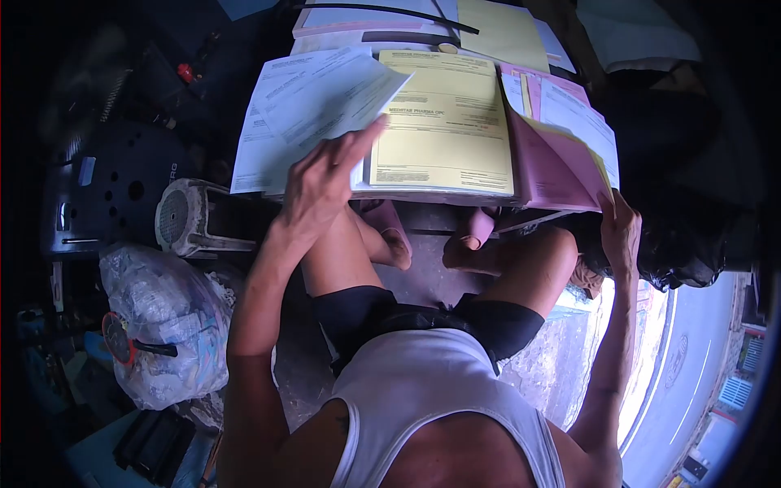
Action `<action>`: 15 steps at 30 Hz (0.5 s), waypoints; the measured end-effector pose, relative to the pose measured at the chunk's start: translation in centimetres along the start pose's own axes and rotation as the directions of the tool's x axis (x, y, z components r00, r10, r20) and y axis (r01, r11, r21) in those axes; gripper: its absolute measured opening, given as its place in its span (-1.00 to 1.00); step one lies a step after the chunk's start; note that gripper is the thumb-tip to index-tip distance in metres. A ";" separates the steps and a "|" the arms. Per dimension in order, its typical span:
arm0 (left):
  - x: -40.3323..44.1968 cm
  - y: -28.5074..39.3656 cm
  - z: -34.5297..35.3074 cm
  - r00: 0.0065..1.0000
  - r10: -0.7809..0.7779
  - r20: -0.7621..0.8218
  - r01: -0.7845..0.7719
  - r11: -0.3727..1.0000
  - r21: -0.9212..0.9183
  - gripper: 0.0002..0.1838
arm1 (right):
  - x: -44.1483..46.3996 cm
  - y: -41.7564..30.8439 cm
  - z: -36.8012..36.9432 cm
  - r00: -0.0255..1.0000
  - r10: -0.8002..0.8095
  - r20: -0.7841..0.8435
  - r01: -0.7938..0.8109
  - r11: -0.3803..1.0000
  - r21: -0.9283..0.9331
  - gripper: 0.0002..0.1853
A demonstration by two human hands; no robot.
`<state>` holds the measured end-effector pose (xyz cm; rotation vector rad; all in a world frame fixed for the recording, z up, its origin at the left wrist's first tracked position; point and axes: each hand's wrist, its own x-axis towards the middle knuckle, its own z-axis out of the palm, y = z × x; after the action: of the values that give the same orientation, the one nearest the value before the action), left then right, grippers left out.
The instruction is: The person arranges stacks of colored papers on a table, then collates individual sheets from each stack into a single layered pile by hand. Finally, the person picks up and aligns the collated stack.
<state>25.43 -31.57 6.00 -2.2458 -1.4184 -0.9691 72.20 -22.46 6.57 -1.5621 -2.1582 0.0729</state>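
My left hand is at the right edge of a stack of white printed forms. Its fingers are curled at a lifted white form, whose upper right corner rises over the yellow forms. My right hand pinches the lower right corner of a pink form, with yellow and white edges showing beside it. Between the hands lies a stack of yellow forms headed "Medstar Pharma OPC". The pink form bows upward along its right side.
More paper stacks and a dark strap lie at the back of the table. Left of my legs are a grey-white stool-like object and a stuffed clear plastic bag. Black bags sit at the right.
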 end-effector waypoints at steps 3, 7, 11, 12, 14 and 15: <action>2.1 1.2 3.8 0.964 0.185 0.189 -0.201 0.977 0.067 -0.42 | 1.2 -0.8 0.1 0.996 0.067 -0.058 -0.061 0.994 0.094 -0.77; 3.0 3.1 7.0 0.907 0.181 0.380 -0.212 0.976 0.040 -0.61 | 2.4 -1.1 0.3 0.987 0.156 -0.046 -0.150 0.983 0.109 -0.60; 1.6 4.1 7.2 0.910 0.244 0.335 -0.236 0.970 -0.067 -0.66 | 3.8 -2.8 0.5 0.983 0.106 -0.146 -0.088 0.988 0.123 -0.75; 1.0 4.6 6.9 0.928 0.205 0.312 -0.209 0.978 -0.021 -0.63 | 4.1 -3.5 0.6 0.980 0.113 -0.163 -0.092 0.987 0.135 -0.77; -0.1 4.8 7.1 0.947 0.177 0.267 -0.194 0.980 0.038 -0.60 | 5.1 -6.0 0.3 0.979 0.085 -0.185 -0.066 0.992 0.108 -0.79; -0.7 4.6 7.6 0.947 0.174 0.268 -0.191 0.981 0.039 -0.60 | 5.6 -7.0 0.5 0.977 0.052 -0.208 -0.036 0.996 0.081 -0.80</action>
<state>32.13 -29.76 0.47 -2.4768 -1.2896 -0.5737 64.43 -19.71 10.19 -1.5029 -1.9353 0.0047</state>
